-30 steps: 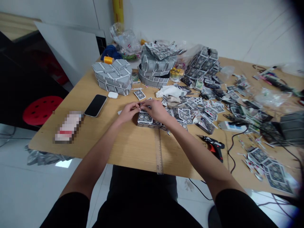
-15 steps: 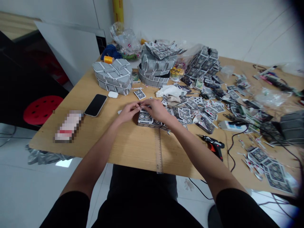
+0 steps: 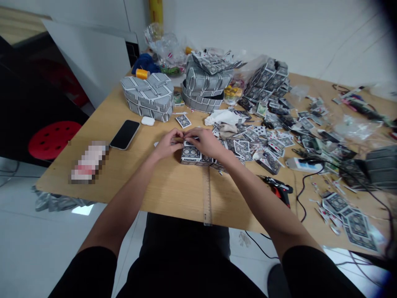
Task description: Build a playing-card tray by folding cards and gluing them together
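Observation:
A low box covered in black-and-white patterned playing cards [image 3: 194,159] lies on the table in front of me. My left hand [image 3: 168,144] is at its far left corner, thumb and fingers pinched together. What the left fingertips hold is too small and hidden to name. My right hand [image 3: 203,141] reaches over the box from the right, its fingers closed on that same far corner and nearly meeting the left fingertips. It hides the box's rear part. A clear ruler [image 3: 207,203] lies below the box, pointing at the table's front edge.
Loose playing cards [image 3: 242,149] spread to the right. A glue gun [image 3: 281,190] and a white power strip [image 3: 304,164] with cables lie there too. Woven card baskets [image 3: 147,97] stand at the back. A dark-screened phone [image 3: 125,134] and a single card [image 3: 183,121] lie leftward and behind.
The left hand's fingers are slightly more bent and raised at the box's corner. The right hand has barely moved. The whole view has shifted slightly.

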